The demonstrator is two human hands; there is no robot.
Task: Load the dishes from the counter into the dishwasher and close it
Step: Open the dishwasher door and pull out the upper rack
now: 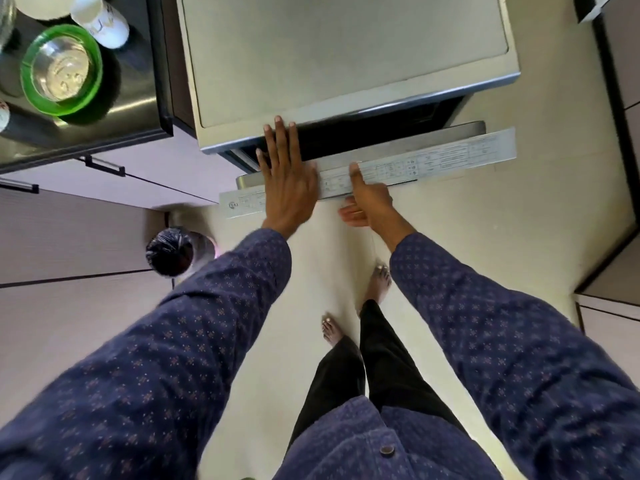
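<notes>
Seen from the head camera, a person in dark patterned sleeves stands barefoot on a pale floor (450, 237) before a stainless dishwasher (346, 46). Its door (433, 157) is nearly closed, a narrow dark gap showing along its top edge. The left hand (287, 178) lies flat across that edge, fingers (282, 140) straight and reaching to the machine's top. The right hand (367, 202) has its thumb on the printed control strip (450, 152), the other fingers loosely extended beneath the edge. On the dark tabletop (138, 81) at far left stand one glass bowl (65, 69) inside a green bowl (31, 88) and one white bottle (100, 19). One bag-lined bin (173, 251) stands on the floor at left.
</notes>
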